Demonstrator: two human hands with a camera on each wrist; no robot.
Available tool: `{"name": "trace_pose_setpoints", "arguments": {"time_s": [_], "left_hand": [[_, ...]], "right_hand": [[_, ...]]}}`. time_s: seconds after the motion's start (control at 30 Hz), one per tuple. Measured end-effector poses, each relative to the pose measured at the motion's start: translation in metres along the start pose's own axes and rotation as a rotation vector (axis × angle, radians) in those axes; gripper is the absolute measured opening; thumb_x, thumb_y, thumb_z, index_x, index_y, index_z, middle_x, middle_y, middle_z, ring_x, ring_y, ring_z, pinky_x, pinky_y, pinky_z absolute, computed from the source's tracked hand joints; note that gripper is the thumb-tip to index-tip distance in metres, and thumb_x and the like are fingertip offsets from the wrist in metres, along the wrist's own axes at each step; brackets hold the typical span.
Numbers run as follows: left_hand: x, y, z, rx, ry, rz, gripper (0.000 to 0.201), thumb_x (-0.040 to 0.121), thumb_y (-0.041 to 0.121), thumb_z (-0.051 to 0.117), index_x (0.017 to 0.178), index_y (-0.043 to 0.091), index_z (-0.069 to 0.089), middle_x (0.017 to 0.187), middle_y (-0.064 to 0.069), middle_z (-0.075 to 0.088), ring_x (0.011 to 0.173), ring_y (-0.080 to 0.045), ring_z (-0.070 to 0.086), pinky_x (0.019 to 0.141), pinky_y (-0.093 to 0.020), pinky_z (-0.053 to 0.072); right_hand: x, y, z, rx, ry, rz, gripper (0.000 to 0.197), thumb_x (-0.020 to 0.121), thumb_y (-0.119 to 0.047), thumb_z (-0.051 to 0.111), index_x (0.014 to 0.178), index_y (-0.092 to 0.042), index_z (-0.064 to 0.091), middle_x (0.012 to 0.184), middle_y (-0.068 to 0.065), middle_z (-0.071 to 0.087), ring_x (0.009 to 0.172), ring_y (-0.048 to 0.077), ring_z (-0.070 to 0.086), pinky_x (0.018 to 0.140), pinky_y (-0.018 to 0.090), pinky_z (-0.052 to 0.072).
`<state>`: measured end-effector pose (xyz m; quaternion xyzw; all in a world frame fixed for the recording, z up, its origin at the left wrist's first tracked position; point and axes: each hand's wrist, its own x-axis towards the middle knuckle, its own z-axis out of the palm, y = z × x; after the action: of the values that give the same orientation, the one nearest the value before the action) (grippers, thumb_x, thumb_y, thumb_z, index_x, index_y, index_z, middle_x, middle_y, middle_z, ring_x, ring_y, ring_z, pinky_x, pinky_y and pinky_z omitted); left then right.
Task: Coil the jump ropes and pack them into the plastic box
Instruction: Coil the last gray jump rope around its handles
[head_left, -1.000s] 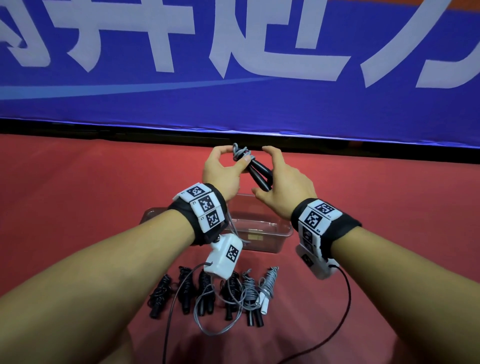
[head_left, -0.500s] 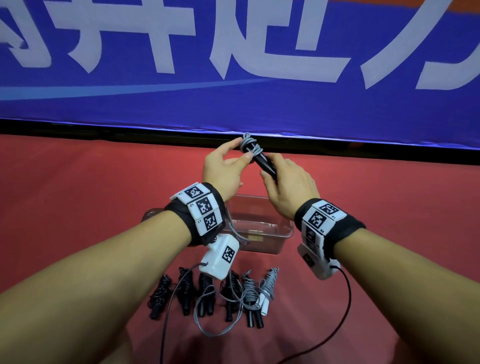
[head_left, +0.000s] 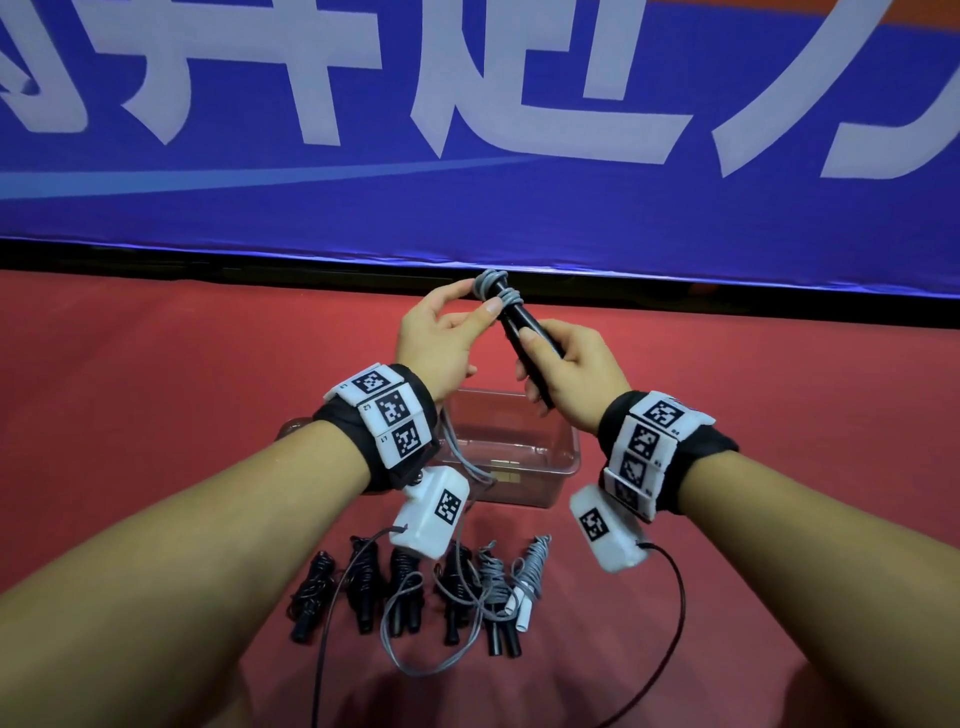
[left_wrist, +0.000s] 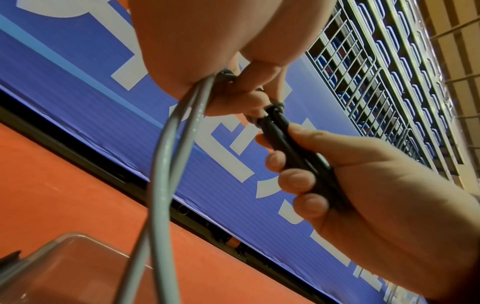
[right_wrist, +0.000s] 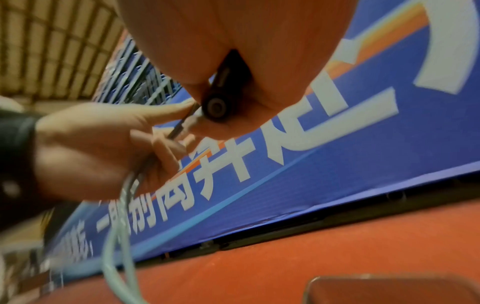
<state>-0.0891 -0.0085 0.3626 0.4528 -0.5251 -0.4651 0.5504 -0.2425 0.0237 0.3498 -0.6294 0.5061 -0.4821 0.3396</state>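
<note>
My right hand (head_left: 558, 374) grips the two black handles (head_left: 524, 332) of a jump rope, held together and tilted up to the left. My left hand (head_left: 447, 327) pinches the grey rope (head_left: 491, 288) wound round the handles' top ends. The rope's loose grey loop (left_wrist: 166, 164) hangs down from my left hand past the wrist to the floor. The left wrist view shows my right hand's fingers (left_wrist: 296, 181) curled round the black handles (left_wrist: 298, 156). A clear plastic box (head_left: 561, 462) stands on the red floor below my hands; what lies inside it is hidden.
A row of several coiled jump ropes (head_left: 415, 587) lies on the red floor near me, most black, one grey with white handles (head_left: 524, 582). A blue banner (head_left: 467, 130) stands behind the box. Black sensor cables (head_left: 670, 623) trail from my wrists.
Both hands rose slightly and the handles tilted more upright. My left hand went on winding the grey rope round the handles' top.
</note>
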Motion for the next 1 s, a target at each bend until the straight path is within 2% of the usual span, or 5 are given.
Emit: {"name": "trace_pose_setpoints", "arguments": {"time_s": [0.37, 0.53, 0.63, 0.73, 1.0], "left_hand": [[0.000, -0.004, -0.004, -0.166, -0.071, -0.123, 0.045, 0.092, 0.024, 0.074, 0.135, 0.026, 0.062, 0.094, -0.016, 0.078, 0.036, -0.004, 0.026, 0.043, -0.017, 0.034], [-0.003, -0.005, -0.002, -0.130, -0.043, -0.099, 0.045, 0.089, 0.021, 0.077, 0.132, 0.025, 0.063, 0.087, -0.013, 0.074, 0.033, 0.000, 0.039, 0.049, -0.022, 0.037], [-0.006, -0.004, 0.000, -0.089, 0.018, -0.099, 0.040, 0.089, 0.022, 0.078, 0.127, 0.026, 0.064, 0.073, 0.003, 0.070, 0.036, 0.003, 0.048, 0.053, -0.023, 0.039], [-0.006, -0.005, 0.003, -0.082, 0.047, -0.096, 0.038, 0.089, 0.024, 0.077, 0.123, 0.024, 0.060, 0.094, -0.008, 0.077, 0.038, 0.004, 0.052, 0.050, -0.021, 0.041], [-0.006, -0.003, 0.004, -0.020, 0.023, -0.095, 0.055, 0.093, 0.024, 0.073, 0.144, 0.019, 0.051, 0.095, -0.002, 0.079, 0.044, 0.005, 0.054, 0.051, -0.019, 0.043]], "right_hand": [[-0.001, -0.009, -0.001, 0.138, -0.059, 0.166, 0.041, 0.081, -0.010, 0.082, 0.112, -0.007, 0.054, 0.069, 0.007, 0.065, 0.046, 0.017, 0.061, 0.044, 0.026, 0.050], [-0.001, 0.000, -0.007, -0.252, 0.005, 0.025, 0.058, 0.076, -0.021, 0.085, 0.115, -0.024, 0.042, 0.080, 0.006, 0.065, 0.052, 0.022, 0.065, 0.049, 0.035, 0.054], [-0.003, 0.004, -0.010, -0.556, 0.058, -0.112, 0.055, 0.077, -0.032, 0.080, 0.115, -0.032, 0.041, 0.086, -0.004, 0.065, 0.071, 0.020, 0.066, 0.063, 0.038, 0.055], [-0.002, 0.002, -0.010, -0.693, 0.081, -0.186, 0.040, 0.086, -0.036, 0.069, 0.117, -0.029, 0.044, 0.093, -0.006, 0.064, 0.080, 0.023, 0.064, 0.065, 0.036, 0.050], [-0.004, -0.002, -0.004, -0.807, 0.099, -0.180, 0.022, 0.102, -0.035, 0.047, 0.117, -0.020, 0.047, 0.082, -0.002, 0.061, 0.069, 0.028, 0.054, 0.059, 0.036, 0.040]]}}
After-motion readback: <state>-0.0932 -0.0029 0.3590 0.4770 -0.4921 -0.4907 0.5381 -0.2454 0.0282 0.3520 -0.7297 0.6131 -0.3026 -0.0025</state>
